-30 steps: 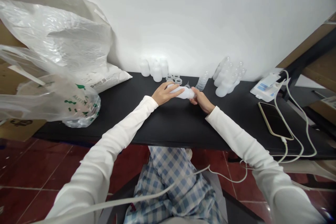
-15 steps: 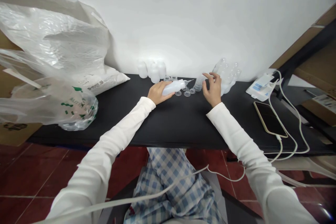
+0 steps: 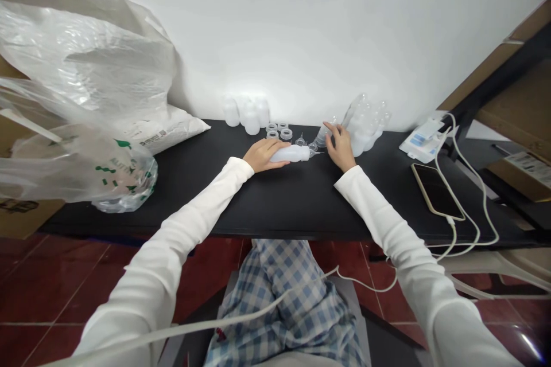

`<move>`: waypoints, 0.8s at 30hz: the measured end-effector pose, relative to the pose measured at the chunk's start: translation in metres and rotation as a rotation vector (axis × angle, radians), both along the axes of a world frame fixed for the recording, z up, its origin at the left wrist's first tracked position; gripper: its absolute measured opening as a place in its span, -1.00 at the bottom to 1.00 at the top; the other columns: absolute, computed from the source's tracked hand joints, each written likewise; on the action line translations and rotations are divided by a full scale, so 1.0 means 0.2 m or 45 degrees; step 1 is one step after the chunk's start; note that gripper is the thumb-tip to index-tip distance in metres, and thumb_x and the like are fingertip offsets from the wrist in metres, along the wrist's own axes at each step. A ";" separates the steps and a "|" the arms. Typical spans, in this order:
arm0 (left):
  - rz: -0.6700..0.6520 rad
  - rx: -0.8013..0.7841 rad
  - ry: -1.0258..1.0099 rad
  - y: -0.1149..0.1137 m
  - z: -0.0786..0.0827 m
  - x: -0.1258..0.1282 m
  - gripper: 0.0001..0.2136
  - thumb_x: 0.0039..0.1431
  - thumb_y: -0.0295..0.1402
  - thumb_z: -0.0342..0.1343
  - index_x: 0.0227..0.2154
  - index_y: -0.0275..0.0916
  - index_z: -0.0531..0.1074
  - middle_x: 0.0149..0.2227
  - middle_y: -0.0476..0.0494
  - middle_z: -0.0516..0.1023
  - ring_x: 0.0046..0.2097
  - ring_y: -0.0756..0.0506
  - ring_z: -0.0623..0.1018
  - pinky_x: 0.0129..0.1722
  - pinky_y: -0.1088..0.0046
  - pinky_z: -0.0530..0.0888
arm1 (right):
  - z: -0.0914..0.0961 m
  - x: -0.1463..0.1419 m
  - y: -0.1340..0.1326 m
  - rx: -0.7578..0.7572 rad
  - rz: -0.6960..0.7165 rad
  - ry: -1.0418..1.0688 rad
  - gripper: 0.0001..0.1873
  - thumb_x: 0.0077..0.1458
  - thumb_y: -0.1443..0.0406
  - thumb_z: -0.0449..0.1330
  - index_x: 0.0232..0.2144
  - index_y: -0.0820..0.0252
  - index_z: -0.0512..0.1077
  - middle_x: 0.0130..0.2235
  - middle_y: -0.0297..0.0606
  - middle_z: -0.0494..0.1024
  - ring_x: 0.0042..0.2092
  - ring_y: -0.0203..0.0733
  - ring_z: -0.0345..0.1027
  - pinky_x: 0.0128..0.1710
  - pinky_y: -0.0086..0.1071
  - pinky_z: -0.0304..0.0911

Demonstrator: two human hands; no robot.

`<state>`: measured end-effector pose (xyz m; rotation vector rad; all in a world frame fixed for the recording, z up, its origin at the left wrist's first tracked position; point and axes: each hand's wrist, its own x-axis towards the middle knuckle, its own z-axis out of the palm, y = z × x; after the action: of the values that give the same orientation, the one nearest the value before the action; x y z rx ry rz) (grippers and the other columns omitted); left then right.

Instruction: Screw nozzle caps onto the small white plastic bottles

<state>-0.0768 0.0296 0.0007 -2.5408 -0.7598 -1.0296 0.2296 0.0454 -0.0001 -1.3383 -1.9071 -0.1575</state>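
My left hand (image 3: 263,155) is closed around a white translucent squeeze bottle (image 3: 290,153), which lies nearly level with its neck end to the right. Just beyond that end are clear pointed nozzle caps (image 3: 313,148) on the black table. At a group of clear plastic pieces (image 3: 321,135) is my right hand (image 3: 341,146), thumb and forefinger apart and fingertips over or against them; firm contact cannot be made out. Clear ring-shaped parts (image 3: 286,134) lie behind the bottle. Several white bottles (image 3: 252,117) stand by the wall, and more clear-topped ones (image 3: 365,126) are grouped right of my right hand.
Large plastic bags (image 3: 94,69) cover the table's left end. To the right lie a phone (image 3: 437,190) with a charging cable (image 3: 484,200) and a white-and-blue case (image 3: 422,140). Cardboard boxes (image 3: 520,175) stand on a rack at far right. A white cable crosses my lap.
My left hand has moved the bottle slightly right and down, now nearly level. My right hand has moved a little left, its fingers lowered toward the clear pieces. The view has shifted slightly.
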 end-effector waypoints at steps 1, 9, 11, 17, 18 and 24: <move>0.001 -0.006 0.000 0.00 0.00 0.00 -0.51 0.24 0.00 0.15 0.05 -0.29 0.51 -0.10 -0.32 0.64 -0.09 -0.21 0.64 -0.06 0.26 0.53 | 0.01 0.00 0.00 0.019 0.002 0.037 -0.45 0.38 0.06 -0.12 0.27 0.10 0.30 0.16 0.04 0.35 0.24 0.11 0.21 0.27 0.11 0.15; 0.068 -0.135 -0.091 0.00 0.01 -0.02 -0.53 0.23 -0.04 0.17 0.04 -0.28 0.49 -0.07 -0.31 0.63 -0.04 -0.23 0.63 0.00 0.21 0.53 | 0.12 -0.04 -0.08 0.255 0.011 0.493 -0.59 0.31 -0.03 0.03 0.02 0.04 0.39 0.04 -0.09 0.42 0.14 0.02 0.28 0.12 0.03 0.30; 0.090 -0.161 -0.121 0.00 0.01 -0.03 -0.54 0.22 -0.05 0.18 0.04 -0.28 0.49 -0.07 -0.30 0.63 -0.03 -0.23 0.62 0.01 0.22 0.53 | 0.14 -0.07 -0.10 0.279 0.033 0.642 -0.62 0.27 -0.04 0.08 -0.07 0.05 0.36 -0.05 -0.15 0.44 0.07 -0.04 0.34 0.04 -0.07 0.35; 0.155 -0.320 -0.234 -0.01 0.02 -0.05 -0.55 0.17 -0.08 0.24 0.03 -0.23 0.47 -0.07 -0.23 0.62 -0.04 -0.19 0.62 0.02 0.27 0.53 | 0.12 -0.17 -0.13 0.007 0.227 1.157 -0.51 0.11 -0.05 0.26 -0.12 0.00 0.13 -0.20 -0.28 0.47 -0.13 -0.18 0.49 -0.15 -0.27 0.40; 0.156 -0.328 -0.248 -0.01 0.03 -0.05 -0.55 0.16 -0.08 0.25 0.03 -0.23 0.47 -0.06 -0.23 0.61 -0.04 -0.19 0.62 0.02 0.27 0.53 | 0.11 -0.18 -0.13 -0.076 0.263 1.241 -0.47 0.07 -0.05 0.29 -0.13 -0.01 0.09 -0.21 -0.31 0.49 -0.14 -0.18 0.50 -0.16 -0.28 0.40; 0.115 -0.379 -0.235 -0.02 0.04 -0.04 -0.56 0.15 -0.10 0.26 0.02 -0.22 0.47 -0.06 -0.22 0.61 -0.03 -0.18 0.62 0.03 0.29 0.53 | 0.09 -0.23 -0.13 -0.471 0.495 1.610 -0.40 -0.12 0.13 0.40 -0.17 -0.02 0.10 -0.15 -0.33 0.61 -0.04 -0.17 0.52 0.01 -0.21 0.36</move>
<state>-0.0855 0.0248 0.0079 -2.6472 -1.1452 -1.2123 0.1843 0.0186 0.0172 -0.8499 -1.0332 1.0360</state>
